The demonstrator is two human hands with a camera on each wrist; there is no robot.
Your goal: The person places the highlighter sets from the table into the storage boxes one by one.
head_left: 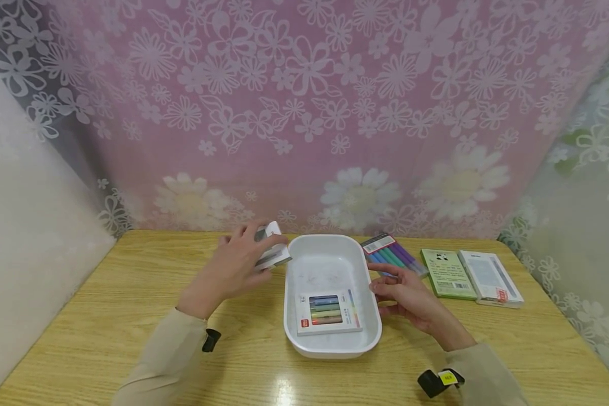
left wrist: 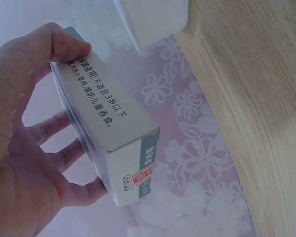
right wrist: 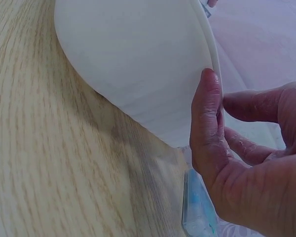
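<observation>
My left hand (head_left: 237,262) grips a small white box (head_left: 274,255) just left of the white tray (head_left: 333,352), above the table. In the left wrist view the box (left wrist: 103,103) shows printed text and a red stamp, with the thumb on one edge and the fingers around the far side. A white pack of coloured sticks (head_left: 327,313) lies in the tray's near half. At the tray's right side my right hand (head_left: 408,296) touches the rim; in the right wrist view its fingers (right wrist: 206,118) rest against the tray wall (right wrist: 138,64).
Right of the tray lie a clear pack of blue, green and purple pens (head_left: 397,255), a green box (head_left: 448,274) and a white box (head_left: 489,277). A flowered curtain (head_left: 304,113) hangs behind the wooden table (head_left: 223,361).
</observation>
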